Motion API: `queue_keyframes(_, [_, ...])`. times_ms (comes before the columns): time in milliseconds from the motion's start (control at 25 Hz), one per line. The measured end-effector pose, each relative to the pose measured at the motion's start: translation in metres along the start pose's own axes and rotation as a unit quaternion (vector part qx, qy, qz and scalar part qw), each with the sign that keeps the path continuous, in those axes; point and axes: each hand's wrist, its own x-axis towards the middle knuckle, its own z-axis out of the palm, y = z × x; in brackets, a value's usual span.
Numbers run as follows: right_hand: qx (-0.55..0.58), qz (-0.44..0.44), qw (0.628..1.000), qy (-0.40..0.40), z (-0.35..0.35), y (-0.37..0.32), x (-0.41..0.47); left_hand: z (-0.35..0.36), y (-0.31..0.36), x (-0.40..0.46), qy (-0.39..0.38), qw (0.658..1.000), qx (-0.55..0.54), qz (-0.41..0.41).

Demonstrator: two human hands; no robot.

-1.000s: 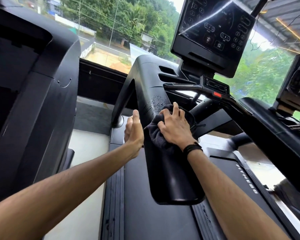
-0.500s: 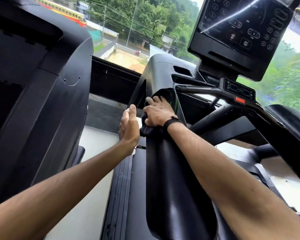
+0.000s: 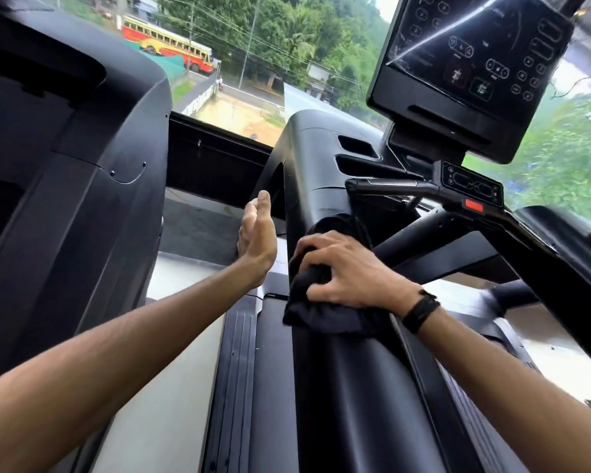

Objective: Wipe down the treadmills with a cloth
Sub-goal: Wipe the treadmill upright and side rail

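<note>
- Head view showed the right hand (image 3: 347, 273) gripping a dark cloth (image 3: 316, 310), pressed against the treadmill's (image 3: 355, 387) black side arm at centre.
- Left hand (image 3: 257, 242) hovered at nine o'clock of the cloth, fingers straight, holding nothing.
- Console screen (image 3: 471, 70) stood at one o'clock; a red bus (image 3: 168, 46) passed outside at eleven.

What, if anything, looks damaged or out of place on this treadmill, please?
The console screen shows a bright streak running across it with crack-like lines at its lower left; it could be damage, loose film, or just a reflection. Otherwise nothing stands out: the right hand presses the dark cloth on the handrail.
</note>
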Motion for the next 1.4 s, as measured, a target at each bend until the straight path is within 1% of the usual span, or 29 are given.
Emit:
queue_keyframes(80, [0.043, 0.067, 0.993, 0.088, -0.002, 0.032, 0.021, 0.0, -0.001, 0.015, -0.003, 1.0, -0.006, -0.006])
queue_keyframes(120, [0.055, 0.106, 0.986, 0.12, -0.003, 0.047, 0.035, -0.001, -0.004, 0.023, -0.001, 1.0, -0.006, -0.006])
queue_keyframes(160, [0.054, 0.146, 0.979, 0.133, -0.002, 0.062, 0.05, -0.002, -0.006, 0.029, 0.001, 1.0, -0.006, -0.009])
queue_keyframes(240, [0.005, 0.213, 0.971, 0.109, 0.0, 0.083, 0.083, -0.003, -0.013, 0.039, 0.003, 1.0, -0.008, -0.016])
queue_keyframes(320, [-0.095, 0.224, 0.969, 0.05, 0.003, 0.092, 0.117, -0.004, -0.018, 0.043, -0.01, 1.0, -0.019, -0.022])
queue_keyframes(400, [-0.188, 0.193, 0.963, -0.027, 0.009, 0.084, 0.147, -0.005, -0.025, 0.044, -0.022, 0.999, -0.028, -0.026])
queue_keyframes(520, [-0.307, 0.09, 0.937, -0.142, 0.035, 0.049, 0.163, -0.012, -0.028, 0.045, -0.013, 0.999, -0.022, -0.02])
queue_keyframes(560, [-0.318, 0.059, 0.929, -0.179, 0.045, 0.033, 0.156, -0.016, -0.026, 0.047, -0.008, 0.999, -0.022, -0.024])
queue_keyframes(640, [-0.302, 0.014, 0.924, -0.233, 0.057, 0.005, 0.125, -0.024, -0.021, 0.054, -0.003, 0.999, -0.022, -0.03])
queue_keyframes(720, [-0.263, -0.034, 0.935, -0.237, 0.055, -0.014, 0.089, -0.028, -0.016, 0.059, 0.0, 0.999, -0.015, -0.03])
queue_keyframes(800, [-0.202, -0.059, 0.951, -0.225, 0.039, -0.018, 0.062, -0.024, -0.012, 0.058, -0.012, 0.999, -0.016, -0.026])
queue_keyframes(880, [-0.138, -0.043, 0.969, -0.202, 0.019, -0.008, 0.051, -0.018, -0.01, 0.052, -0.024, 0.999, -0.018, -0.012])
queue_keyframes(920, [-0.113, -0.029, 0.979, -0.168, 0.011, 0.002, 0.051, -0.016, -0.009, 0.049, -0.026, 0.999, -0.019, -0.003])
queue_keyframes(960, [-0.091, -0.006, 0.99, -0.108, 0.006, 0.017, 0.055, -0.015, -0.008, 0.044, -0.026, 0.999, -0.021, 0.002])
queue_keyframes(1000, [-0.067, 0.035, 0.996, -0.039, 0.002, 0.033, 0.064, -0.016, -0.009, 0.042, -0.029, 0.999, -0.021, 0.008])
queue_keyframes(1040, [-0.04, 0.087, 0.995, 0.022, -0.002, 0.047, 0.076, -0.018, -0.008, 0.04, -0.031, 0.999, -0.02, 0.01])
queue_keyframes(1080, [-0.025, 0.145, 0.988, 0.053, -0.007, 0.058, 0.089, -0.021, -0.009, 0.037, -0.035, 0.999, -0.017, 0.015])
queue_keyframes(1160, [-0.033, 0.228, 0.972, 0.054, -0.01, 0.069, 0.107, -0.026, -0.006, 0.027, -0.047, 0.999, -0.003, 0.027])
queue_keyframes(1280, [-0.008, 0.286, 0.956, 0.073, -0.011, 0.065, 0.101, -0.028, 0.001, 0.007, -0.06, 0.997, 0.019, 0.046])
queue_keyframes(1400, [0.035, 0.309, 0.945, 0.102, -0.009, 0.052, 0.07, -0.02, 0.006, -0.016, -0.063, 0.995, 0.044, 0.057])
